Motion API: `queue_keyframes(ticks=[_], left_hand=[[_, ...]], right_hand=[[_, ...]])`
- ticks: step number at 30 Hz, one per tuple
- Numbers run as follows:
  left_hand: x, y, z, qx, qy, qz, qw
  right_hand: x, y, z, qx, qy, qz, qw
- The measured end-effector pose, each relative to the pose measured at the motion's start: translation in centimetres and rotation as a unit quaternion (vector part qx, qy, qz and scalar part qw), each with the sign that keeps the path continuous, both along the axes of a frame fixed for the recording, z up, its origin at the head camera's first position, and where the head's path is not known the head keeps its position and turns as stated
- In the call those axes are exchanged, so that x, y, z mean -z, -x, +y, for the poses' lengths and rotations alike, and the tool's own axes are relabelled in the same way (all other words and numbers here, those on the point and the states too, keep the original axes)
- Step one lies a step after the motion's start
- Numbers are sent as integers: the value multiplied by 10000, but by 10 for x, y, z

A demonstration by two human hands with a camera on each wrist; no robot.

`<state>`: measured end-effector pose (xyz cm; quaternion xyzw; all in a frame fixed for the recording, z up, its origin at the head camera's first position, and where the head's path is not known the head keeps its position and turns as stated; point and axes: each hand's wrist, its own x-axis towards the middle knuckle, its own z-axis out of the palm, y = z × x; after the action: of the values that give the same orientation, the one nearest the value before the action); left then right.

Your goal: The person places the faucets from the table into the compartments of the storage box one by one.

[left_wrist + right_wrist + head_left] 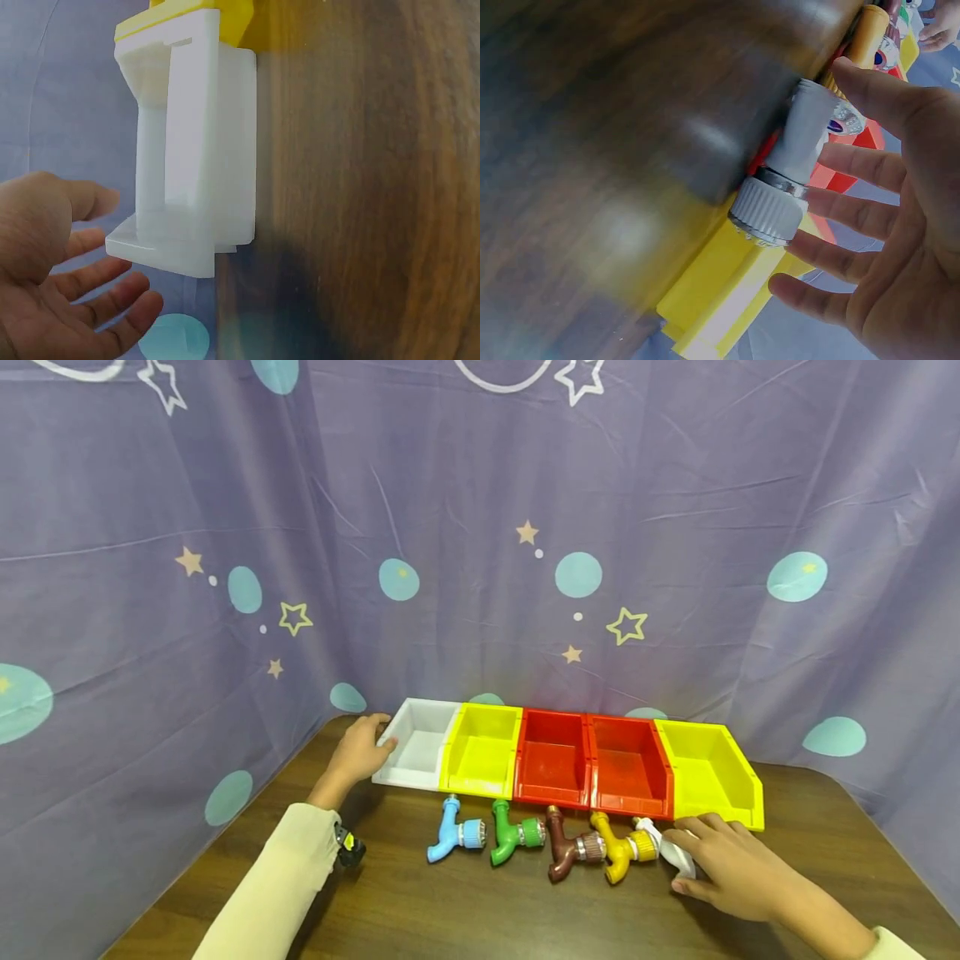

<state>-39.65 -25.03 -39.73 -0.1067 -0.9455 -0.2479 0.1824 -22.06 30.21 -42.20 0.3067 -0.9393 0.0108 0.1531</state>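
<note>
At the left end of the bin row, my left hand (358, 750) is beside the white bin (390, 779), fingers spread at its left wall. In the left wrist view that hand (52, 277) holds nothing. My right hand (738, 867) reaches over the white tap (678, 857), partly hiding it. The right wrist view shows the tap's ribbed white knob (769, 210) close to the extended fingers, with the thumb apart from them. Left of it lie a yellow tap (619, 850), a brown tap (564, 852), a green tap (506, 835) and a blue tap (447, 833), in a row.
Right of the white bin, a yellow bin (480, 791), two red bins (551, 795) (632, 804) and another yellow bin (757, 793) stand side by side. They sit on a brown wooden table (420, 914). A purple patterned curtain (480, 635) hangs behind and at the sides.
</note>
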Motion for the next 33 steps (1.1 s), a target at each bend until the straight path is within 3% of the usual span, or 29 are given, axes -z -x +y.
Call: queue_keyframes(ticks=[6,13,33], left_hand=[[-1,1,-3,-169,-501,-224,9984],[0,0,-5,-316,-797,-288,9959],[11,-3,-4,-499,-1301,36,9902]], right_hand=[[0,1,4,-114,-27,-49,9999],[0,3,12,-435,-121,-165,9988],[3,14,17,-1226,-16,391,9917]])
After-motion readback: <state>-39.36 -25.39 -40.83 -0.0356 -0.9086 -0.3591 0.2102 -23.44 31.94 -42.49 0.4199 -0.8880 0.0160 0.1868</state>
